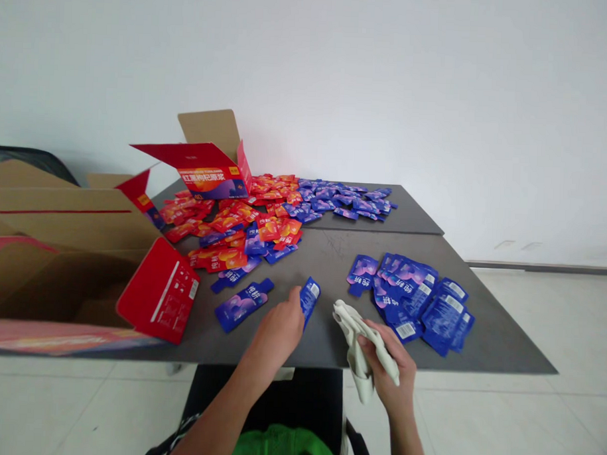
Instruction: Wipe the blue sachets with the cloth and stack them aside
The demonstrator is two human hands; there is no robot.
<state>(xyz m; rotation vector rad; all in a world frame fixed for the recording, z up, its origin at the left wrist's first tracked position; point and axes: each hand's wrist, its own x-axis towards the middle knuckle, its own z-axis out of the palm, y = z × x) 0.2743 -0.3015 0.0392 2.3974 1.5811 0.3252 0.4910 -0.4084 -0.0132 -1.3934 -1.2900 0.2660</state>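
Note:
Near the table's front edge, my left hand is closed on a blue sachet, which sticks out past the fingers on the right. My right hand grips a pale, folded cloth that hangs a little below the table edge. Just left of my left hand lies another blue sachet, flat on the table. Beyond my right hand is a spread pile of blue sachets, overlapping, some with barcodes facing up.
A large open carton stands at the left, its red flap reaching over the table. Further back is a smaller open red box. Red sachets and more blue sachets lie heaped across the grey table.

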